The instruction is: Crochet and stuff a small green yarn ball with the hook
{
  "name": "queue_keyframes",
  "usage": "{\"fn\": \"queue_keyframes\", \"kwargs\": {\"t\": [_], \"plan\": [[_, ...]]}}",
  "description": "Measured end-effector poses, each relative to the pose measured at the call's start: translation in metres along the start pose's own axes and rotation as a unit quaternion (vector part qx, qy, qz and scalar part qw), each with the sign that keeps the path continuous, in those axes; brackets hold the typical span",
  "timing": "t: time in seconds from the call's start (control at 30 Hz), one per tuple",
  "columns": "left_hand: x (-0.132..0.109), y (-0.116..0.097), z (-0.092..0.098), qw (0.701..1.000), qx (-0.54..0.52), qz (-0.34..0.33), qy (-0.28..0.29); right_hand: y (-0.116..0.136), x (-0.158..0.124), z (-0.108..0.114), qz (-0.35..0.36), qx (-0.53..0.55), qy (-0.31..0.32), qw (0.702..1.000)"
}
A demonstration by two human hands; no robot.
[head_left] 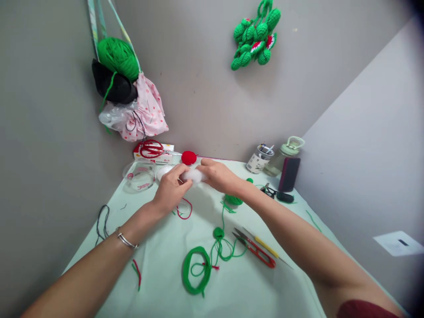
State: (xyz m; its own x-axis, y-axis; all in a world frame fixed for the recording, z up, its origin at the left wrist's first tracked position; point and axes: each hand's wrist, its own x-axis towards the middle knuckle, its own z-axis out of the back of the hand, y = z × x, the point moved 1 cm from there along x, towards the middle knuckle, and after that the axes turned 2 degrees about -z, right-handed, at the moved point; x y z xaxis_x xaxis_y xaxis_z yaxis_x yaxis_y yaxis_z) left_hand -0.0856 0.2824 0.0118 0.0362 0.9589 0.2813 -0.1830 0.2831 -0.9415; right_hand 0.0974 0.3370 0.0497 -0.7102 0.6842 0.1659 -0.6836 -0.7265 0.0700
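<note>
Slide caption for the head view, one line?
Left hand and right hand at fluffy white stuffing; red thread snips lie nearer, green yarn ball hangs upper left.

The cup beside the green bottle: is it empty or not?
Not empty: slim pen-like items stand in the cup, poking out of its top.

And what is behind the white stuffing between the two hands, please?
Behind the white stuffing, a red ball shows. Whatever lies directly behind the stuffing is hidden.
</note>
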Motion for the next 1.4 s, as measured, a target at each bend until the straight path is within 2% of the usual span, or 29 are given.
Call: {"fn": "queue_keyframes", "kwargs": {"t": [0.1, 0.3, 0.37, 0.5, 0.57, 0.67, 0.77, 0.83, 0.93, 1.0, 1.1, 1.17, 1.27, 1.33, 1.4], "plan": [[0.003, -0.009, 0.007, 0.999, -0.025, 0.024, 0.018, -0.009, 0.003, 0.001, -0.014, -0.038, 0.004, 0.999], [0.003, -0.034, 0.023, 0.978, -0.158, 0.054, 0.123, -0.04, 0.011, -0.001, -0.107, -0.089, -0.026, 0.99], [0.002, -0.038, 0.027, 0.967, -0.217, 0.047, 0.125, -0.054, 0.012, -0.002, -0.15, -0.097, -0.031, 0.983], [0.004, -0.036, 0.026, 0.932, -0.349, 0.042, 0.086, -0.07, 0.013, -0.003, -0.206, -0.094, -0.041, 0.973], [0.005, -0.033, 0.021, 0.916, -0.388, 0.065, 0.079, -0.063, 0.013, -0.002, -0.204, -0.078, -0.041, 0.975], [0.007, -0.028, 0.016, 0.893, -0.434, 0.103, 0.049, -0.036, 0.003, 0.003, -0.158, -0.025, -0.029, 0.987], [0.007, -0.026, 0.015, 0.89, -0.44, 0.12, 0.018, 0.001, -0.025, 0.007, -0.097, 0.048, 0.014, 0.994], [0.007, -0.025, 0.015, 0.887, -0.444, 0.126, 0.021, 0.025, -0.053, 0.008, -0.046, 0.135, 0.052, 0.988], [0.005, -0.028, 0.014, 0.899, -0.419, 0.118, 0.048, 0.049, -0.101, 0.004, -0.007, 0.185, 0.086, 0.979], [0.003, -0.03, 0.011, 0.924, -0.36, 0.101, 0.082, 0.056, -0.129, -0.003, -0.046, 0.161, 0.095, 0.981], [-0.003, -0.032, 0.002, 0.949, -0.271, 0.096, 0.132, 0.061, -0.156, -0.021, -0.154, 0.131, 0.082, 0.976], [-0.009, -0.031, -0.007, 0.953, -0.237, 0.102, 0.157, 0.066, -0.164, -0.035, -0.196, 0.095, 0.082, 0.972], [-0.018, -0.026, -0.021, 0.963, -0.145, 0.093, 0.208, 0.074, -0.166, -0.051, -0.2, -0.007, 0.073, 0.977], [-0.024, -0.022, -0.029, 0.963, -0.046, 0.07, 0.255, 0.076, -0.167, -0.057, -0.193, -0.024, 0.067, 0.979], [-0.028, -0.019, -0.034, 0.959, 0.024, 0.046, 0.278, 0.076, -0.169, -0.059, -0.197, -0.011, 0.044, 0.979]]}}
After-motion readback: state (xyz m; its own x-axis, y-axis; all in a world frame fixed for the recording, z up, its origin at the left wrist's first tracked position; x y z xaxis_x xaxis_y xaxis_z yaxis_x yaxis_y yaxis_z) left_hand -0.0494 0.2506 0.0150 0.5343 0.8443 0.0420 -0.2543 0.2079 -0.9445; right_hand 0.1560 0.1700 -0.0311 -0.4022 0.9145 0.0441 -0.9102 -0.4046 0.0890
